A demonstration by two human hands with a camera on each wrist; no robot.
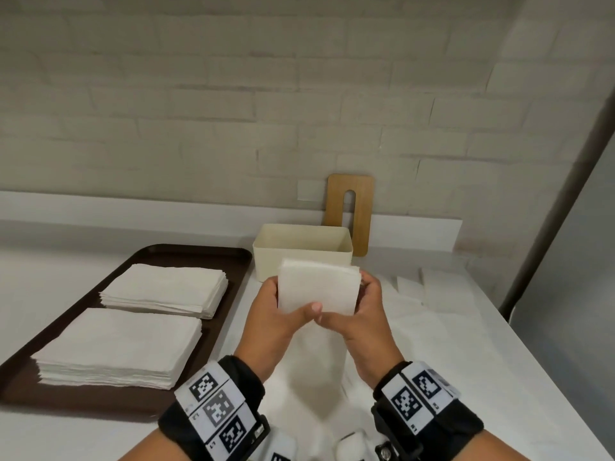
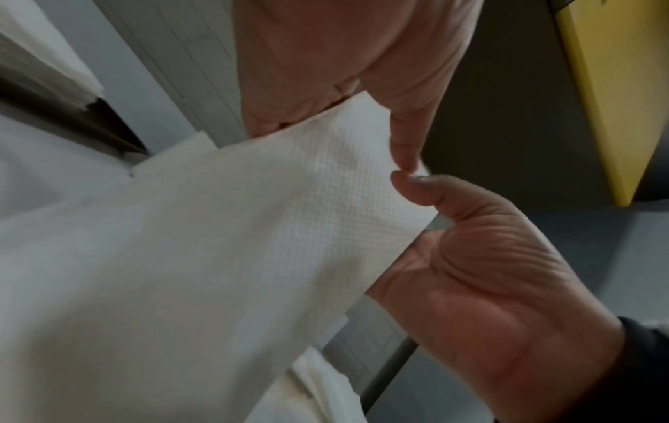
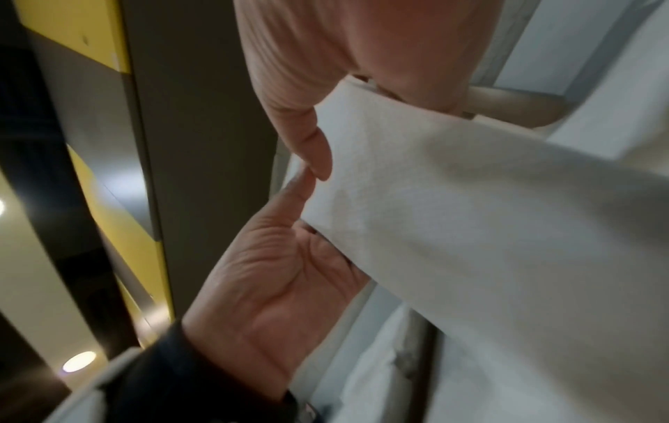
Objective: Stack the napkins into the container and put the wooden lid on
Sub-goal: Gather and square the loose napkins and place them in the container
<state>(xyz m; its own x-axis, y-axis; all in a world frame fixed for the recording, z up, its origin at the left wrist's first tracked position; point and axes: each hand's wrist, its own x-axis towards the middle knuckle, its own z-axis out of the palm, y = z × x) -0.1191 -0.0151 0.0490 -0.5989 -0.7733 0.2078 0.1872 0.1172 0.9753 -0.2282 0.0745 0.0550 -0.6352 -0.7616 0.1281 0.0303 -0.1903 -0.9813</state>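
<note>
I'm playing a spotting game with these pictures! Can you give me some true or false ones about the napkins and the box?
1. Both hands hold a bunch of napkins. True: the left hand and right hand grip it from each side.
2. The lid is on the box. False: it leans on the wall behind the open box.
3. Two napkin stacks lie on the brown tray. True.
4. The tray is right of the box. False: it is to the left.
5. The held napkins are inside the box. False: they are in front of it, above the table.
</note>
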